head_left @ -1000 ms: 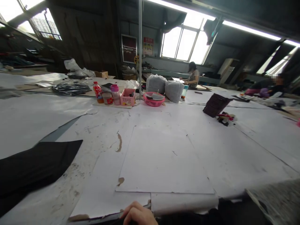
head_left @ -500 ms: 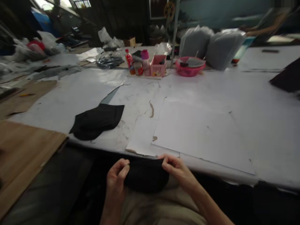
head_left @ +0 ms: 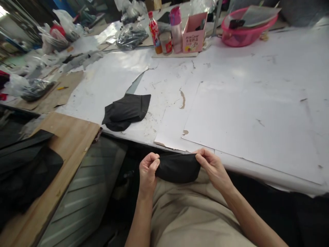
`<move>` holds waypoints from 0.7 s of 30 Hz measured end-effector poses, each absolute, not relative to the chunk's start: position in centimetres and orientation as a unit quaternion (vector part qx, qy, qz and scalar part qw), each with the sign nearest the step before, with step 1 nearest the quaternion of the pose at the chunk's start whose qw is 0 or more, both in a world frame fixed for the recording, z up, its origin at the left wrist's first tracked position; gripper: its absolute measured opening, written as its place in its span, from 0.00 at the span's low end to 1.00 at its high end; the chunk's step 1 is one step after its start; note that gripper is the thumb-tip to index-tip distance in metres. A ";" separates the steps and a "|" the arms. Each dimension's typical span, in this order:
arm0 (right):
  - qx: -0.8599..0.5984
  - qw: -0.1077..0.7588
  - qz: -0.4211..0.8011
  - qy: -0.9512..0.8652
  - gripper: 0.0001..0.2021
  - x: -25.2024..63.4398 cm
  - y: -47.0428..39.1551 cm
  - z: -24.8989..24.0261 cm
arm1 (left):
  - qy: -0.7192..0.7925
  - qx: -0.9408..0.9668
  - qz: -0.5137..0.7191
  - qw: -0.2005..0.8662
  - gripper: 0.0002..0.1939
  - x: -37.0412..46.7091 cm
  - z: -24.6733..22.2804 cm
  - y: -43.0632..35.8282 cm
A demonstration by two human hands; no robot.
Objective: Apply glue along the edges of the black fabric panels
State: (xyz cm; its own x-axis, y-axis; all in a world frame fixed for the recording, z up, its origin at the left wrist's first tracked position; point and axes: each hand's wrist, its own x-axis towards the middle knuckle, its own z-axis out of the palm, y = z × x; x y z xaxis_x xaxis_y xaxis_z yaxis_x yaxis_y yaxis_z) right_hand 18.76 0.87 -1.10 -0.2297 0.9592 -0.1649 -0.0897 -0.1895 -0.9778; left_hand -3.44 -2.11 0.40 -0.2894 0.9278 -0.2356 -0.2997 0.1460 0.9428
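Fingers [head_left: 155, 164] of the left hand [head_left: 148, 171] pinch one upper corner of a black fabric piece [head_left: 178, 168], thumb pressed against the material, while the right hand [head_left: 212, 166] grips the opposite corner in the same fashion. Held between the two hands, the piece shows a nearly straight upper edge and a rounded lower one, above a beige garment [head_left: 192, 216] worn by the person and just short of the edge of a white-covered worktable [head_left: 231, 68].

Across that edge, a pale sheet [head_left: 244, 127] lies flat ahead of the right hand. Ahead and to the left, a second dark fabric piece [head_left: 128, 108] rests folded over itself on the white surface. At far left, a wooden board [head_left: 73, 125] bears a loose heap of black cloth [head_left: 28, 168]. Beyond the board, a small yellow object [head_left: 62, 88], too small to identify, sits on brown card [head_left: 73, 79].

Toward the back stand, left to right, a red-capped drink bottle [head_left: 154, 34], a jar [head_left: 166, 43], a pink bottle [head_left: 176, 34] with a purple top and a pink box [head_left: 193, 42] with printed lettering. A bright pink basin [head_left: 239, 38] sits farther right; a clear plastic bag [head_left: 132, 36] with dark contents lies left of the drink bottle.
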 end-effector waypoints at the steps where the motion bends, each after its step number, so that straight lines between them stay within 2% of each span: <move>1: -0.462 0.424 0.612 -0.482 0.15 18.7 0.9 -1.1 | 0.549 0.287 0.587 0.521 0.18 -3.4 0.3 -2.1; 8: -0.475 0.427 0.569 -0.518 0.16 18.4 0.8 -0.9 | 0.561 0.293 0.581 0.512 0.18 -3.7 0.1 -2.4; 21: -0.460 0.431 0.564 -0.534 0.13 18.1 1.2 -1.6 | 0.541 0.287 0.607 0.507 0.16 -3.5 0.2 -2.6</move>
State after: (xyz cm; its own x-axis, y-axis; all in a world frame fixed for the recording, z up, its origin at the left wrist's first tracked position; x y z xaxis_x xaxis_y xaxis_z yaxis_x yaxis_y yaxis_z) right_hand 18.09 1.19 -1.59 -0.2055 0.9770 -0.0574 0.0044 -0.0577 -0.9983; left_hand -3.50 -2.58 0.18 -0.3216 0.9257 -0.1989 -0.3042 0.0979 0.9475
